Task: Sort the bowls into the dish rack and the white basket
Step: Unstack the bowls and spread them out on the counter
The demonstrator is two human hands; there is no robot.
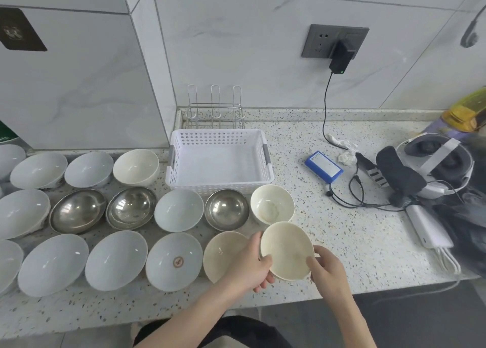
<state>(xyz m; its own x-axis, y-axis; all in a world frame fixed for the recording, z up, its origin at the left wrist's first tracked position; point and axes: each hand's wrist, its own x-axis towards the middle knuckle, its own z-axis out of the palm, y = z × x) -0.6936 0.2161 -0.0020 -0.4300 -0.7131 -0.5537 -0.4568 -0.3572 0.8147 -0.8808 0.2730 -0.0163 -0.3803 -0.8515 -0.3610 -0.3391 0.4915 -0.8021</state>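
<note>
Cream round plastic bowl (287, 250) is held just above the speckled stone counter (342, 242) at its front edge, tilted. Left hand (249, 265) grips its left rim w/ curled fingers; right hand (326, 271) pinches the right rim, thumb inside. Another cream bowl (226, 253) sits just left, partly behind the left hand. White perforated plastic basket (219, 161) stands farther back, wire dish rack (214, 111) behind it. Rows of white & steel bowls fill the counter's left.
</note>
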